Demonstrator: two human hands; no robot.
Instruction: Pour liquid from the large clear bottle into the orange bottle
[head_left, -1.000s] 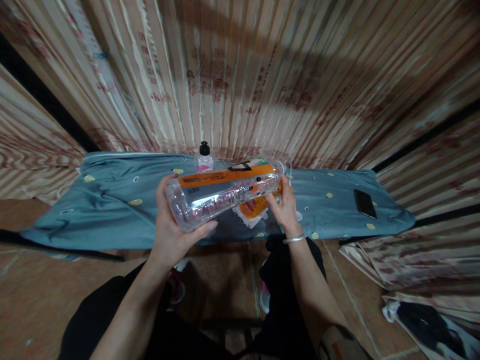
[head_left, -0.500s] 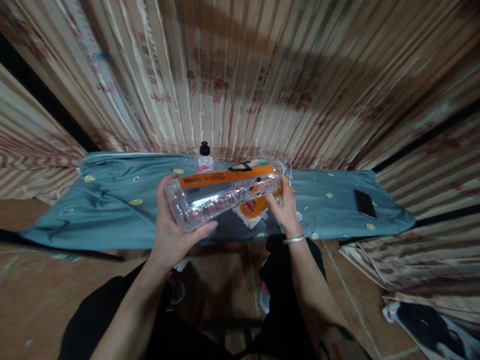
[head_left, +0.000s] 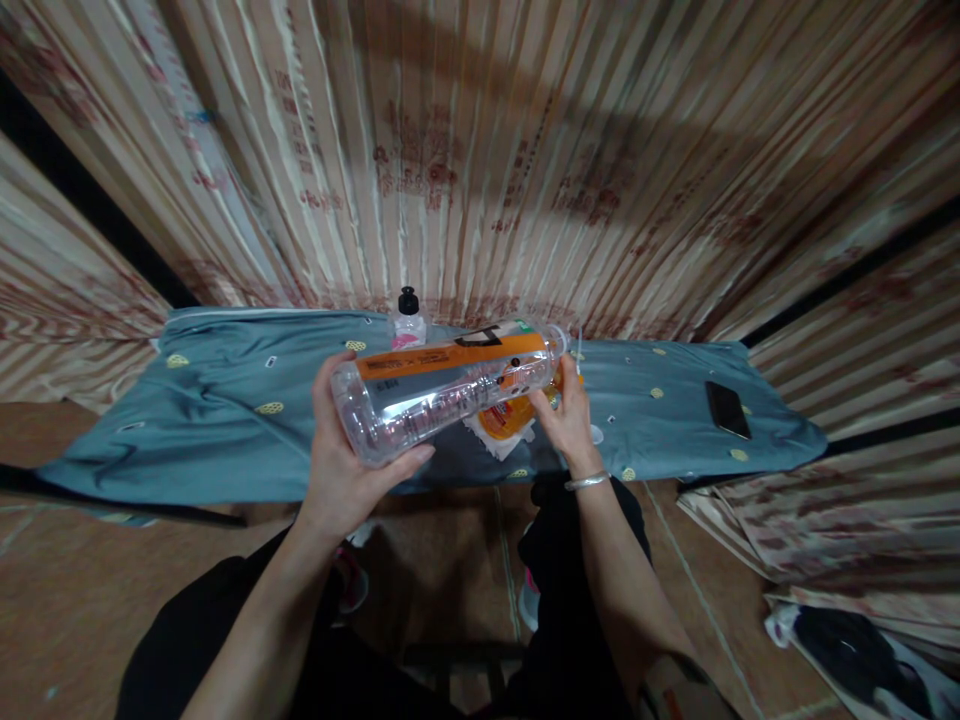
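Observation:
A large clear plastic bottle (head_left: 442, 385) with an orange and grey label is held on its side above the table, its neck tilted up to the right. My left hand (head_left: 349, 470) wraps round its base end, thumb along the underside. At the neck, my right hand (head_left: 564, 410) grips with thumb and fingers. Behind and below the bottle, an orange object (head_left: 506, 418) lies on a white tissue (head_left: 504, 446), mostly hidden. A small clear bottle (head_left: 409, 325) with a black cap and pink label stands at the back of the table.
A blue-green cloth with yellow prints covers the narrow table (head_left: 225, 420). A black phone (head_left: 727, 409) lies at its right end. Pleated curtains (head_left: 480, 150) hang behind, with dark poles at both sides. A black bag-like item (head_left: 855, 650) rests on the floor at lower right.
Almost nothing differs. Both hands keep the bottle in nearly the same tilted position, and the view has shifted very slightly.

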